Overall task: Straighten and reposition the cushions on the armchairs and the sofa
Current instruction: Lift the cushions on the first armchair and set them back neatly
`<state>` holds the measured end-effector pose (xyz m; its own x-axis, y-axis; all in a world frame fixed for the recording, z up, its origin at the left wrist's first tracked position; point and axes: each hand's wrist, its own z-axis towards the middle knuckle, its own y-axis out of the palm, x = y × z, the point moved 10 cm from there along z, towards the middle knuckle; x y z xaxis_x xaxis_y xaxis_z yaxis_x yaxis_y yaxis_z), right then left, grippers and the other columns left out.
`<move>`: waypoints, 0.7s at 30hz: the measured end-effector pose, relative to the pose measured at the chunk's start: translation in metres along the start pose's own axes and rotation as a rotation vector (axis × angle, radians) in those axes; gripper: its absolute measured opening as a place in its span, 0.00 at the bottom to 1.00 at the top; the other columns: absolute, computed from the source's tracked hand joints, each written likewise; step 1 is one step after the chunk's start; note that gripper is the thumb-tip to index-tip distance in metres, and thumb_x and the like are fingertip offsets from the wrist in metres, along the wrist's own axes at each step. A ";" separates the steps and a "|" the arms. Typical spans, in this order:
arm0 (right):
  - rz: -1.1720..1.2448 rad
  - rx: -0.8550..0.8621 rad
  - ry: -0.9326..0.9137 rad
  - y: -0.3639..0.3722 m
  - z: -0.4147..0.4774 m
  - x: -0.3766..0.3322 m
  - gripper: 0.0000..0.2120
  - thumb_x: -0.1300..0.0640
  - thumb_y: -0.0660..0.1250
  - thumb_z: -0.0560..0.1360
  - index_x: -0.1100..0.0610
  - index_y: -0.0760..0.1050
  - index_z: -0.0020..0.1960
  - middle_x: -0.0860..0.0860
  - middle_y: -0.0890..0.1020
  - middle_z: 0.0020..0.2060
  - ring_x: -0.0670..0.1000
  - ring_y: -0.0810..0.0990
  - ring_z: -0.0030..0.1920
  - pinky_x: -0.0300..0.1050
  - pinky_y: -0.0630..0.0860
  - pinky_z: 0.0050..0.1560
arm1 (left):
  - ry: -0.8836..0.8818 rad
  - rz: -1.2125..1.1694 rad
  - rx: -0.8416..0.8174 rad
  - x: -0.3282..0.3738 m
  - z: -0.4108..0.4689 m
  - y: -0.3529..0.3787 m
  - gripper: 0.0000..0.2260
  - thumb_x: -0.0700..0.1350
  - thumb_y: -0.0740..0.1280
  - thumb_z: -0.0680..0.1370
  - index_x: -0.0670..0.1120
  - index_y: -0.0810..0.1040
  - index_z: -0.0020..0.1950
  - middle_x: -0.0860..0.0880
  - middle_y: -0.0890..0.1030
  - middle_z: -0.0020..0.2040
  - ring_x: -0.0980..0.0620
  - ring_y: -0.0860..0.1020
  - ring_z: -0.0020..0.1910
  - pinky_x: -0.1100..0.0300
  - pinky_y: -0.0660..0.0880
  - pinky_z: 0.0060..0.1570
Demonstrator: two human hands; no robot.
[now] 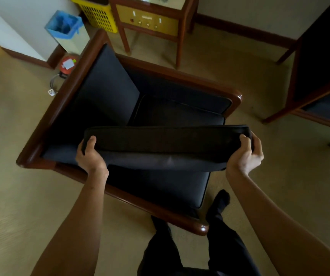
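Note:
I hold a flat dark cushion (166,144) above the seat of a wood-framed armchair (84,62). My left hand (89,154) grips its left end and my right hand (246,152) grips its right end, thumbs on top. The cushion hangs edge-on across the chair, slightly sagging. Below it lies the dark seat cushion (160,188). Another dark cushion (108,86) leans against the chair's left inner side, and a further one (178,114) lies at the back of the seat.
A second armchair (319,76) stands at the right. Behind the chair are a wooden side table (150,22), a yellow basket (98,14) and a bin with a blue liner (66,28). A red object with a cable (67,63) lies on the carpet. My legs (200,246) stand at the chair's front.

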<state>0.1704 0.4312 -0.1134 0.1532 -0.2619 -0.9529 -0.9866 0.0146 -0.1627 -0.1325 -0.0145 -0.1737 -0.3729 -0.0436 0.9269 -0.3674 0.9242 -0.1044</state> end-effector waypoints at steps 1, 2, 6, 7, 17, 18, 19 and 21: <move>-0.018 -0.021 -0.006 0.008 0.010 -0.005 0.15 0.51 0.69 0.72 0.47 0.86 0.56 0.48 0.87 0.50 0.50 0.84 0.54 0.51 0.82 0.57 | -0.002 0.001 0.040 -0.001 -0.009 -0.003 0.19 0.50 0.72 0.80 0.46 0.82 0.70 0.51 0.84 0.60 0.55 0.82 0.57 0.70 0.77 0.48; -0.032 -0.047 -0.013 0.016 0.020 -0.010 0.15 0.50 0.68 0.72 0.47 0.86 0.56 0.48 0.87 0.50 0.50 0.84 0.54 0.52 0.82 0.56 | -0.008 -0.003 0.085 -0.004 -0.018 -0.006 0.20 0.50 0.72 0.80 0.46 0.82 0.71 0.50 0.83 0.61 0.53 0.81 0.58 0.69 0.76 0.50; -0.077 -0.166 -0.007 0.052 0.062 -0.028 0.14 0.52 0.68 0.72 0.47 0.86 0.54 0.42 0.86 0.44 0.45 0.83 0.48 0.45 0.81 0.52 | -0.003 -0.059 0.263 -0.013 -0.060 -0.013 0.21 0.51 0.73 0.78 0.48 0.82 0.70 0.50 0.83 0.61 0.49 0.81 0.60 0.62 0.75 0.56; -0.088 -0.207 -0.012 0.063 0.071 -0.033 0.13 0.52 0.68 0.72 0.47 0.86 0.54 0.41 0.85 0.42 0.43 0.82 0.47 0.43 0.81 0.50 | -0.003 -0.076 0.298 -0.016 -0.070 -0.014 0.20 0.51 0.73 0.78 0.48 0.83 0.70 0.49 0.83 0.62 0.49 0.81 0.60 0.62 0.76 0.55; -0.203 -0.586 -0.082 0.188 0.110 -0.099 0.05 0.51 0.69 0.71 0.43 0.82 0.39 0.38 0.82 0.35 0.41 0.79 0.41 0.44 0.79 0.47 | -0.101 -0.248 0.631 -0.027 -0.164 -0.017 0.15 0.51 0.75 0.73 0.50 0.88 0.58 0.49 0.87 0.56 0.50 0.84 0.56 0.55 0.83 0.55; -0.208 -0.622 -0.094 0.203 0.106 -0.104 0.06 0.51 0.69 0.71 0.42 0.81 0.38 0.37 0.82 0.35 0.41 0.79 0.41 0.45 0.79 0.48 | -0.117 -0.263 0.667 -0.028 -0.169 -0.019 0.14 0.51 0.75 0.72 0.50 0.89 0.56 0.49 0.88 0.55 0.50 0.85 0.54 0.54 0.83 0.54; -0.215 -0.656 -0.106 0.218 0.102 -0.109 0.06 0.51 0.69 0.71 0.41 0.81 0.38 0.37 0.82 0.35 0.41 0.79 0.41 0.45 0.79 0.48 | -0.126 -0.278 0.696 -0.029 -0.171 -0.020 0.14 0.51 0.75 0.70 0.51 0.89 0.54 0.50 0.88 0.54 0.49 0.85 0.54 0.52 0.84 0.55; -0.229 -0.728 -0.131 0.248 0.089 -0.116 0.05 0.50 0.69 0.71 0.41 0.82 0.41 0.38 0.82 0.36 0.42 0.80 0.43 0.44 0.79 0.48 | -0.142 -0.313 0.731 -0.032 -0.173 -0.024 0.14 0.52 0.76 0.69 0.52 0.89 0.54 0.50 0.88 0.54 0.49 0.85 0.54 0.50 0.84 0.56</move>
<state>-0.0865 0.5511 -0.0663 0.3189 -0.0646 -0.9456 -0.7109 -0.6761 -0.1936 0.0358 0.0308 -0.1383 -0.2469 -0.3521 0.9028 -0.9188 0.3813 -0.1025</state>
